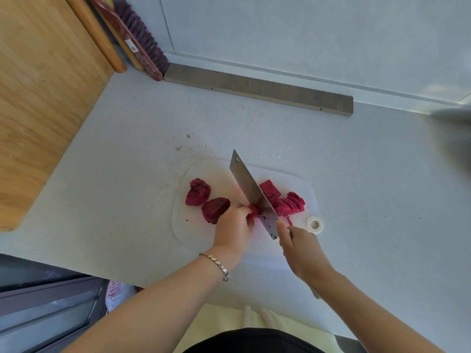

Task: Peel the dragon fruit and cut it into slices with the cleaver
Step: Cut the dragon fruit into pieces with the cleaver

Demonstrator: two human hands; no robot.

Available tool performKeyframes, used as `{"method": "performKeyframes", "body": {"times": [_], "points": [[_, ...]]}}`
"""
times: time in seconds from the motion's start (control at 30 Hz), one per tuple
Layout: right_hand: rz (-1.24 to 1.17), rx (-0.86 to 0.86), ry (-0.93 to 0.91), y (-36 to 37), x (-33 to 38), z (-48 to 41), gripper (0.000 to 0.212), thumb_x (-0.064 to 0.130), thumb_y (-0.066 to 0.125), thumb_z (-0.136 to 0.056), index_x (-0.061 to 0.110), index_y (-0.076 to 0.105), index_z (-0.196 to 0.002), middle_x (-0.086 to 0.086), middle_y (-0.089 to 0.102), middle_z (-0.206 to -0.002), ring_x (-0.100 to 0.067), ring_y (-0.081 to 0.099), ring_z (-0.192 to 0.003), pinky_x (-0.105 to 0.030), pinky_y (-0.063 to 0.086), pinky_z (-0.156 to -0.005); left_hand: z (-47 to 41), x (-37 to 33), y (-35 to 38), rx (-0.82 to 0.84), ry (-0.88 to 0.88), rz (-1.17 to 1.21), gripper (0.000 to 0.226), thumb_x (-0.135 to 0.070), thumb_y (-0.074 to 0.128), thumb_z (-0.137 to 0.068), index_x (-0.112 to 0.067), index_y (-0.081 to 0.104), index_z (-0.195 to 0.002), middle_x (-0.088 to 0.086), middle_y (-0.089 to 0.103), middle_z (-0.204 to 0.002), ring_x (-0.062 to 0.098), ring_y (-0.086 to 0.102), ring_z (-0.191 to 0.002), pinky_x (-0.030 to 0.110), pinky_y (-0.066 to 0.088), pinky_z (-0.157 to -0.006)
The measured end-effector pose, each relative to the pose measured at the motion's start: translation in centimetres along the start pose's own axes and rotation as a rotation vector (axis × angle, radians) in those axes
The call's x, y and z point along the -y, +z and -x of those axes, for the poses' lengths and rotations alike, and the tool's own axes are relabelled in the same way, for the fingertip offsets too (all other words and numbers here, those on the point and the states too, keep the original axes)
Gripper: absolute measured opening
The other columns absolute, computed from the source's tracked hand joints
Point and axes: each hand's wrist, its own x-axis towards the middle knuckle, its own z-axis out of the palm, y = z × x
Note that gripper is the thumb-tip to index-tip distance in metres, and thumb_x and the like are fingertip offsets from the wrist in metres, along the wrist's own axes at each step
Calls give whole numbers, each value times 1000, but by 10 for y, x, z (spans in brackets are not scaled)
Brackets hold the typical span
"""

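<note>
Steel cleaver (251, 192), gripped by right hand (303, 250), points away-left; left hand (233, 230) pinches magenta fruit piece (253, 212).

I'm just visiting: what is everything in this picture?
cutting board: one, translucent white, centre
cleaver: one, steel, edge down mid-board
dragon fruit chunks: two, magenta, board's left part
dragon fruit slices: one pile, magenta, right of blade
dragon fruit piece: one, magenta, left of blade
tape roll: one, white, by board's right edge
wooden board: one, tan, far left
brush: one, dark bristles, rear corner
bar: one, grey-brown, along rear wall
left hand: one, holds the piece
right hand: one, grips the cleaver
</note>
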Motion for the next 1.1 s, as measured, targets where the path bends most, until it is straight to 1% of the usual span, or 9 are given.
{"method": "performKeyframes", "body": {"times": [0.13,0.23,0.37,0.47,0.67,0.8,0.93,1.0,1.1], "points": [[-15,-23,20,3,-2,-5,48,42,30,-98,7,42,-66,-12,44,-64,-19,38,-58,-32,34,-56,0,1,0,-1,-1,-7,21,-8,54,-89,-8,68,-105,10,62,-105,26,59,-97,25,42,-77],[-50,-35,21,-3,-1,1,50,45,30,-96,7,47,-69,-10,45,-63,-19,40,-58,-31,34,-56,-1,1,0,3,0,-7,23,-10,54,-89,-9,67,-108,10,62,-108,26,60,-98,29,47,-82],[-106,-46,15,-13,3,13,47,46,31,-96,9,44,-69,-9,41,-62,-19,37,-57,-29,32,-55,-2,3,0,-9,6,-19,25,-12,54,-90,-7,66,-112,9,63,-111,23,61,-100,25,46,-84],[-106,-35,2,-17,6,17,48,45,31,-96,8,44,-69,-9,41,-62,-19,37,-56,-29,32,-55,-1,2,-1,-7,4,-27,25,-12,54,-90,-6,66,-112,9,63,-110,23,60,-100,27,46,-85],[-20,-11,17,-5,0,6,47,41,30,-98,7,44,-69,-10,43,-64,-18,38,-58,-31,33,-56,0,1,0,0,-5,-15,23,-9,53,-90,-8,68,-106,9,63,-107,24,60,-98,25,44,-79],[-7,-24,30,5,-4,-1,50,45,29,-97,8,40,-65,-8,41,-61,-17,36,-56,-30,33,-55,-1,4,1,5,-18,-1,23,-6,53,-89,-10,68,-105,8,63,-106,22,60,-98,18,39,-75],[-33,-15,35,0,-3,0,50,43,30,-97,5,48,-70,-11,45,-66,-19,40,-60,-31,35,-57,-2,3,1,2,-10,6,23,-7,53,-89,-9,69,-106,9,63,-107,24,60,-98,26,46,-81],[-56,-29,27,-5,-2,6,52,43,31,-97,2,48,-71,-10,44,-66,-19,39,-59,-30,33,-56,-2,3,1,-2,-11,-2,22,-9,53,-90,-8,69,-105,9,64,-108,24,61,-97,27,46,-81],[-100,-39,10,-12,1,14,47,44,32,-95,6,46,-70,-10,41,-62,-18,36,-56,-29,31,-54,-2,3,1,-11,-9,-15,23,-10,54,-90,-7,69,-106,9,64,-107,24,62,-97,27,47,-82]]}}
